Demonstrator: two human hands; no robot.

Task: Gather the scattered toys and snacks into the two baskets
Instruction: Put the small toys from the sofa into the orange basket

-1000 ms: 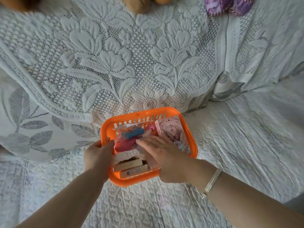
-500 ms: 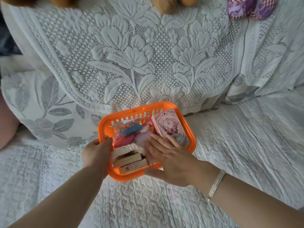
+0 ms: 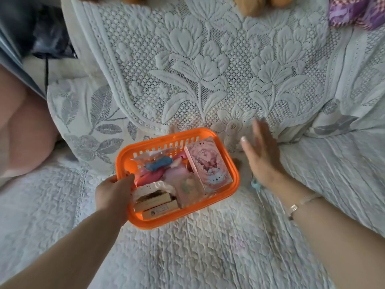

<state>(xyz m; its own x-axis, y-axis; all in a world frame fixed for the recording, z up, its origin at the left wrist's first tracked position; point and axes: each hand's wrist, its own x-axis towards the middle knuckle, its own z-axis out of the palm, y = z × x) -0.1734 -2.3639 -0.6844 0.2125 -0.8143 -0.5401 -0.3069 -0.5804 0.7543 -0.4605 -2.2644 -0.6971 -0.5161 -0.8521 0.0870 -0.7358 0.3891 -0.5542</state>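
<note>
Home living room, sofa seating. White quilted seat cover [image 3: 187, 247] under the orange basket [image 3: 234, 185]; white floral lace throw [image 3: 208, 69] over the backrest behind the basket. Leaf-print cushion [image 3: 87, 122] left of the basket. Brown plush toy [image 3: 254, 5] and purple checked fabric [image 3: 354, 11] above it, atop the backrest.

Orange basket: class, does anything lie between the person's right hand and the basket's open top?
Nothing visible does. The right hand hovers open beside the orange basket, with only bare bedspread between them. The left hand grips the opposite rim.
</note>
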